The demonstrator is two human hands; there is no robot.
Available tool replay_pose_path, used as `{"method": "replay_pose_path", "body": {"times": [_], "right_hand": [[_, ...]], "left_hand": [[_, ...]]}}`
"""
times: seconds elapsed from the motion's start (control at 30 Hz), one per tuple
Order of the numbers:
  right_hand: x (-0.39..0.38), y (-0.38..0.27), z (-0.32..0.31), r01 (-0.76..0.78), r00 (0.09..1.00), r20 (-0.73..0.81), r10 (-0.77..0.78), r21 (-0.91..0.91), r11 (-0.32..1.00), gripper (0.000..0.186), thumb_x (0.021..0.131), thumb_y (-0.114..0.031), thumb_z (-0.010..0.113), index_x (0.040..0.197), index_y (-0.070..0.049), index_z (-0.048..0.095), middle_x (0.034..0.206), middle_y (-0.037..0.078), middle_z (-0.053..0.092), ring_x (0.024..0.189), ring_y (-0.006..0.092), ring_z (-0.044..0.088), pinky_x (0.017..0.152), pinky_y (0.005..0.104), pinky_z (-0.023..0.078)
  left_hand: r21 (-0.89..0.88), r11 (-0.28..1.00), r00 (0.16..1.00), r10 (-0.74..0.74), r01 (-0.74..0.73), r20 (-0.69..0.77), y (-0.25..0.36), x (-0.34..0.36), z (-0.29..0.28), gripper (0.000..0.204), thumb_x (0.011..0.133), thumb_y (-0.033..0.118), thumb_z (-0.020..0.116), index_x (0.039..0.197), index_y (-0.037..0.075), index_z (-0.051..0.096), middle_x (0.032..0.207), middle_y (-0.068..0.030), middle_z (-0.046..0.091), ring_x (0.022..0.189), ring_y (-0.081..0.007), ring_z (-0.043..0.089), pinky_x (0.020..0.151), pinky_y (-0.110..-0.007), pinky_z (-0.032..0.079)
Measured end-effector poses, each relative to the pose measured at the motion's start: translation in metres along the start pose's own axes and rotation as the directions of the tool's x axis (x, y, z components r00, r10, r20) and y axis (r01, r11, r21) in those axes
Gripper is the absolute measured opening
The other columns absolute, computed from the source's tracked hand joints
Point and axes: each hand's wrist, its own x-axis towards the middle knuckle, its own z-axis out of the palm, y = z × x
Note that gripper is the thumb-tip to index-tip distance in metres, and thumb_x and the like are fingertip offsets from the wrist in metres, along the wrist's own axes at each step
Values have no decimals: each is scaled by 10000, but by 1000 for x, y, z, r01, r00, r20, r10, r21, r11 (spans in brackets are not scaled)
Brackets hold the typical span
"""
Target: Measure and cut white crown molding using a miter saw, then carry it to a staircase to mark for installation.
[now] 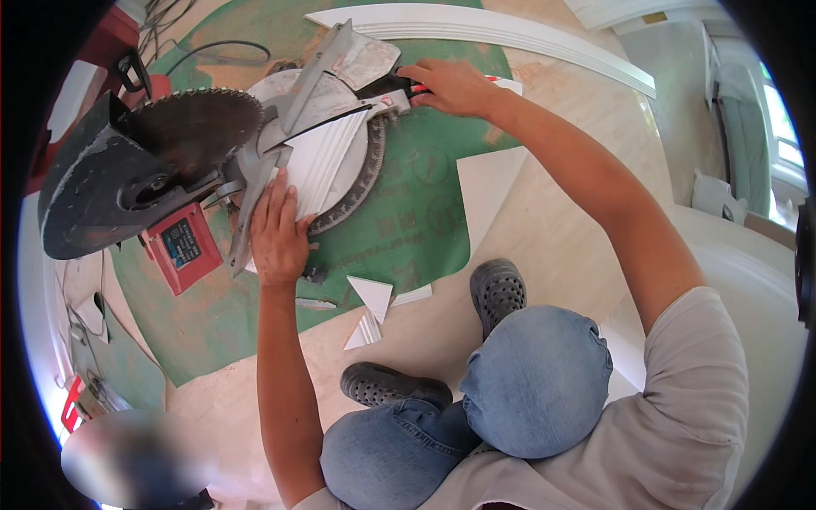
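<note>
A miter saw stands on a green floor sheet, its toothed round blade raised above the round grey saw table. A short white grooved moulding piece lies on that table, its end near the metal fence. My left hand holds this piece down, fingers stretched along it and thumb at its edge. Over at the front of the saw table, my right hand has its fingers closed round the black handle. Something thin and red shows beside those fingers; I cannot make out what it is.
A long white moulding lies across the far side. White offcuts lie on the green sheet and floor near my shoes. A black cable curls behind the saw. A blurred round shape is at lower left.
</note>
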Motion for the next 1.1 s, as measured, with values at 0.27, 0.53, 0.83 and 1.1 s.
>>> {"method": "replay_pose_path", "body": {"times": [0.27,0.53,0.83,1.1], "right_hand": [[-10,-9,11,-70,997,-9,70,25,997,536,953,-333,703,1432,-197,506,1146,88,660,1005,318,677,820,461,544],[-18,-14,3,-150,987,-35,156,140,979,683,954,-453,674,1513,-146,428,1261,157,645,1123,344,651,913,457,553],[-27,-27,22,-100,982,-170,86,-74,992,758,966,-474,659,1526,-31,403,1143,193,649,1094,364,635,839,447,560],[-27,-42,17,-193,973,-142,184,-52,980,784,949,-504,664,1523,-29,420,1007,164,658,948,357,656,766,468,538]], "left_hand": [[19,1000,1000,-1,1,9,-2,-6,2,518,812,136,770,1280,0,597,1552,-108,500,1352,-352,516,1105,-453,432],[25,1000,1000,-16,16,19,-3,0,0,518,819,155,761,1286,2,599,1560,-88,494,1365,-340,502,1115,-452,423],[37,999,999,-28,27,25,1,-2,5,531,812,157,764,1291,-2,599,1562,-87,491,1357,-342,507,1120,-453,423],[26,999,999,-41,41,15,1,-5,4,527,801,146,773,1281,4,608,1565,-65,488,1371,-321,499,1126,-443,424]]}}
